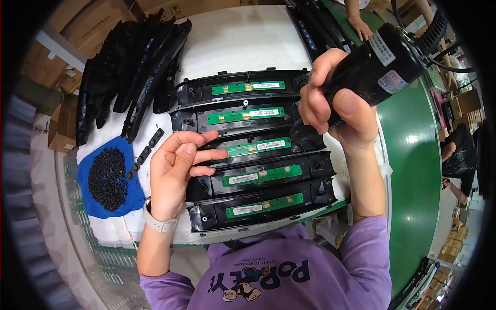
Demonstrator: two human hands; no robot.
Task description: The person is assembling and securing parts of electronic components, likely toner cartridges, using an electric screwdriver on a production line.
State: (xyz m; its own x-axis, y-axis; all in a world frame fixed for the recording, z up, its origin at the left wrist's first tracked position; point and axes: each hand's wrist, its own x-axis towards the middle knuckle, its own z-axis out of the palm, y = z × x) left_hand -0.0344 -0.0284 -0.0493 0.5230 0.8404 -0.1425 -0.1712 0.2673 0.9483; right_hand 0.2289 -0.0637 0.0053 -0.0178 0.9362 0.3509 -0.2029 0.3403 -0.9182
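Observation:
My right hand [343,106] is wrapped round a black electric screwdriver [361,77] with two labels on its body. Its lower end is lost behind my hand and against the dark plastic. Several curved black plastic panels [320,165] lie in a column in front of me, each bearing a long green circuit board [289,172] with a white label. Over the left part of the middle panel, my left hand [178,163] has its fingers spread, the middle fingertip at the left end of that panel's circuit board [238,151]. No held object shows in it.
Small black screws [107,178] are heaped on a blue cloth [135,194] at the left. Beside it lies a black strip with holes [146,152]. More long black parts [150,67] are piled at the back left. Another person's hand [360,28] is at the far right.

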